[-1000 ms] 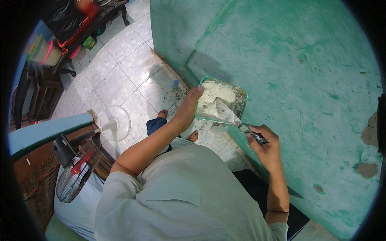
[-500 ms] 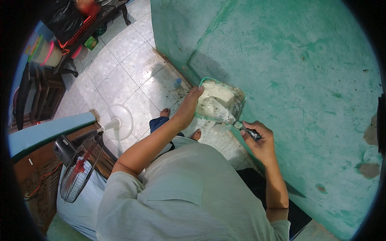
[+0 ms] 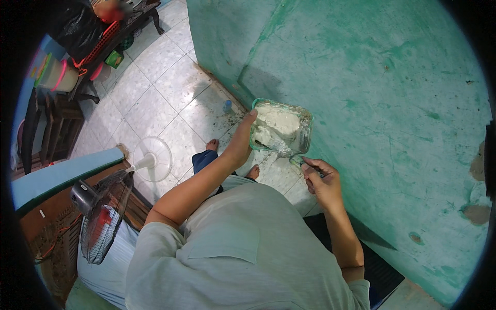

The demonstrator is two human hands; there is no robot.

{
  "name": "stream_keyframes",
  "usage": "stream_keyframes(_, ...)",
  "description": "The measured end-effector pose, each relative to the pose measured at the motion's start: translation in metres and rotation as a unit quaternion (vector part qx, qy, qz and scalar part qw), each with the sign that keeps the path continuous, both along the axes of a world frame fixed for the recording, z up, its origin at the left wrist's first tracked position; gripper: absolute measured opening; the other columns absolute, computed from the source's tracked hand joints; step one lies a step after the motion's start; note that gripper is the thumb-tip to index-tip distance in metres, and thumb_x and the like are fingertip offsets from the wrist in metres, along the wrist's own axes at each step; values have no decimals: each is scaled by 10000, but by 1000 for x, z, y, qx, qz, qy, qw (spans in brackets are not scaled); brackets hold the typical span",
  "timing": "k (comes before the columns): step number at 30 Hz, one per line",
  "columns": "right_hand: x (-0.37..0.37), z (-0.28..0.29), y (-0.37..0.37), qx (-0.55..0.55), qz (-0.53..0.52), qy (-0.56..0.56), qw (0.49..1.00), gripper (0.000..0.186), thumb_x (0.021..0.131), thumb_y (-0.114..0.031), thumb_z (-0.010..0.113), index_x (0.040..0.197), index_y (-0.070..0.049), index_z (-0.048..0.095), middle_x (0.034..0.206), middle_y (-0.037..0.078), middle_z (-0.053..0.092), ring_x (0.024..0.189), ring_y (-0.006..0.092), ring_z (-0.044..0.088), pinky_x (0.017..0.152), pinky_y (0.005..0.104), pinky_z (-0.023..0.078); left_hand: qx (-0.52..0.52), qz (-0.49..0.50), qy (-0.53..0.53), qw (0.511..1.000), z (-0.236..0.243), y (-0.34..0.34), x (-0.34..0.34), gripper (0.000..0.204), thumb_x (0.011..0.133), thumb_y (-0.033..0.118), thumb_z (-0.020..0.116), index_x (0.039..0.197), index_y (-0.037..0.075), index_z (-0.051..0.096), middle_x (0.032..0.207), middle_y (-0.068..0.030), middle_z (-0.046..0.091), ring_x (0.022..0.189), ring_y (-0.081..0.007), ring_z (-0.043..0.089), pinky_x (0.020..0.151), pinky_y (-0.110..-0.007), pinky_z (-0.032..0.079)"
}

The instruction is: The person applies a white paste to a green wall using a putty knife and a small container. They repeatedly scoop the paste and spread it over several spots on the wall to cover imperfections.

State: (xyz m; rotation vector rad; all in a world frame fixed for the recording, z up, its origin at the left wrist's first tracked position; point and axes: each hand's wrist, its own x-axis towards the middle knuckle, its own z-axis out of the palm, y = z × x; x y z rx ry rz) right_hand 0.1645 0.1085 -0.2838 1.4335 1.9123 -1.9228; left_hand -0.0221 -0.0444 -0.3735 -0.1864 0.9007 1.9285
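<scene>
My left hand point(image 3: 242, 139) is closed on the left side of a clear, green-edged plastic container point(image 3: 306, 135). Inside lies a thick cream-white paste point(image 3: 279, 120), like wall filler. Gripped by its handle in my right hand point(image 3: 323, 181) is a putty knife point(image 3: 282, 148), its blade smeared with the paste and dipped into the container's near part. My right fingers hide most of the handle. The container is held in front of me, beside the green wall point(image 3: 382, 119).
A standing fan point(image 3: 106, 217) with a round white base point(image 3: 153, 158) is at my left. A small blue-capped bottle point(image 3: 227, 106) stands on the tiled floor near the wall's foot. Farther left are a dark wooden bench point(image 3: 119, 39) and a lidded bucket point(image 3: 58, 75). Grey patches point(image 3: 476, 214) mark the wall.
My right hand has shifted left and slightly down with the putty knife, and the blade sits lower in the container. The paste near the blade has changed shape. The container moved slightly left.
</scene>
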Motion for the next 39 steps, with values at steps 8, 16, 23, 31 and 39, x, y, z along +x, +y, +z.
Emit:
stream_keyframes(8,-2,26,-5,483,208,124,842,293,893,-68,784,1184,-53,750,882,106,659,811,226,684,675,326,551,-6,-10,-2,1000,11,1,-2,662,1078,548,453,1504,41,474,1470,-122,573,1363,-232,544,1168,-383,383)
stream_keyframes(16,-7,33,-32,608,321,92,721,409,793,9,797,1187,-90,750,1056,118,605,925,287,669,695,391,591,4,-32,-14,999,19,-2,-4,657,1084,555,431,1521,65,456,1476,-109,571,1353,-234,564,1141,-408,428)
stream_keyframes(23,-8,39,-37,599,283,130,738,365,800,26,817,1146,-74,755,1012,127,596,777,290,655,655,386,563,62,-44,-20,997,4,-5,-5,656,1082,559,434,1530,80,452,1491,-112,562,1367,-235,555,1149,-408,423)
stream_keyframes(31,-9,52,-36,572,264,140,764,292,858,12,801,1134,-53,732,985,126,579,743,277,639,636,375,538,77,-51,12,996,6,-5,-10,656,1084,561,432,1539,89,445,1504,-103,555,1377,-227,546,1144,-404,426)
stream_keyframes(39,1,69,-46,564,244,152,774,323,851,34,808,1157,-35,729,968,121,583,734,239,642,635,344,538,60,-42,5,997,19,-6,-11,640,1091,550,426,1528,84,458,1485,-101,570,1359,-222,562,1144,-397,430)
